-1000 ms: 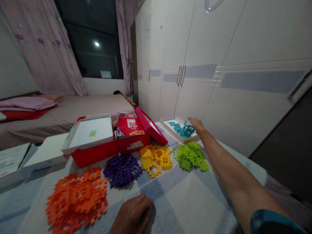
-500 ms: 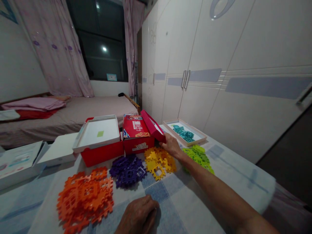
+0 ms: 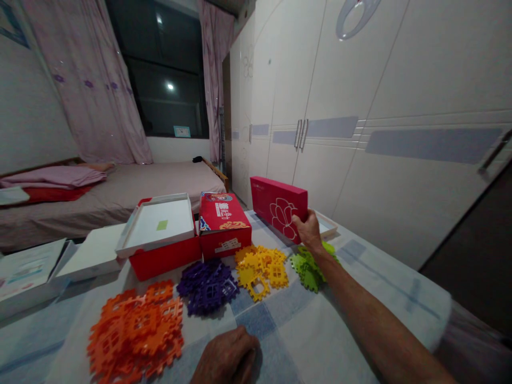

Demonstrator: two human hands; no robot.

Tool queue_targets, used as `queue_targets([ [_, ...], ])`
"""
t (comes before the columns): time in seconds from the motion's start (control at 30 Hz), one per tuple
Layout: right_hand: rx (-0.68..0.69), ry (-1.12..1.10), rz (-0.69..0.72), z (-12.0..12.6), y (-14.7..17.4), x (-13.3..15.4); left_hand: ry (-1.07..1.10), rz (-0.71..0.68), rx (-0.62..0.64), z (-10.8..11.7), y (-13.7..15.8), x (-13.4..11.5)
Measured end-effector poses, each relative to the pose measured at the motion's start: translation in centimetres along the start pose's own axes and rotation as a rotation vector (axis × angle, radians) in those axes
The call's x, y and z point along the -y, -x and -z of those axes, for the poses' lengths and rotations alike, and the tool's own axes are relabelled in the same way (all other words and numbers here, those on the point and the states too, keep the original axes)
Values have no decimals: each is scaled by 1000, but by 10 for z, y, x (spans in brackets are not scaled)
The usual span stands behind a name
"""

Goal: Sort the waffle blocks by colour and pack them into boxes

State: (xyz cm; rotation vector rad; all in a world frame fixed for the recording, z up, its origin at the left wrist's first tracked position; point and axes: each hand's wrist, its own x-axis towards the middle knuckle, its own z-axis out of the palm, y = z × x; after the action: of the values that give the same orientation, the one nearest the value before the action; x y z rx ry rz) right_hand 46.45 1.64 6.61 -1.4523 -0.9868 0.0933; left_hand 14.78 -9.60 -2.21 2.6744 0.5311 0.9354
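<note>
My right hand (image 3: 308,229) grips the lower right corner of a crimson box lid (image 3: 276,208), thumb on its printed face. The lid stands on edge, showing a gold flower outline, and hides most of a shallow tray (image 3: 328,226) behind it. Below that wrist lies a pile of lime-green plastic connecting pieces (image 3: 310,266), partly covered by my forearm. My left hand (image 3: 230,354) rests curled on the tablecloth at the front, with nothing visible in it. Near it are piles of orange pieces (image 3: 138,328), dark purple pieces (image 3: 208,285) and yellow pieces (image 3: 262,266).
A red printed box (image 3: 226,218) stands behind the purple and yellow piles. To its left, a white tray (image 3: 160,226) sits on another red box (image 3: 166,261). White boxes (image 3: 90,250) line the table's left side. The wardrobe (image 3: 320,170) rises behind the table, with a bed at back left.
My right hand has moved the crimson lid rightward, away from the red printed box, and turned its printed face toward me. It now covers most of the tray with teal pieces. My left hand stays put.
</note>
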Motion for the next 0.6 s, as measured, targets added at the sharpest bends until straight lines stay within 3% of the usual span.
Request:
queue_targets([
  [0.07,-66,-92,-26,23,-7,-3,9,0,-8,1,-1,-1],
  [0.17,-164,-412,-154,55,-18,-10,7,19,10,2,-2,-2],
  [0.27,-247,-623,-285,72,-29,-21,-2,22,20,2,-2,-2],
  [0.43,-297,-643,-411,65,-50,-41,-22,-2,19,-2,-1,2],
  [0.6,-230,-572,-437,47,-65,-53,-38,-33,-35,-5,-2,3],
])
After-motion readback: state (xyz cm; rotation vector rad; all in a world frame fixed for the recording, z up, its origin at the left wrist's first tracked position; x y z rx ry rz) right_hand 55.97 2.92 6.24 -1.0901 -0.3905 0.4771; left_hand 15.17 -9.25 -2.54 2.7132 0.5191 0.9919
